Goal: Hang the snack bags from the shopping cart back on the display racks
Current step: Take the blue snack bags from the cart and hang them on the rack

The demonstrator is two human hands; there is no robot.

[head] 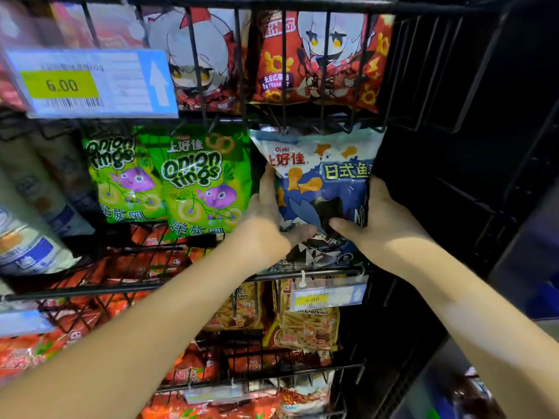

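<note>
My left hand point(266, 219) and right hand point(381, 219) clamp blue snack bag point(323, 176) by both sides, fingers point(267, 184) curled round it. Bag upright in rack point(332, 272) slot beside onion-ring bags point(205, 189), probably steadying it to seat it.

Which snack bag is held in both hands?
The blue fish cracker bag, gripped by the left hand and right hand; the green onion rings bags beside it are not held.

Clearance around blue snack bag point(320, 182): green onion-ring bags point(205, 182) just left, wire basket point(283, 86) above, shelf rail point(329, 272) below, dark space right.
</note>
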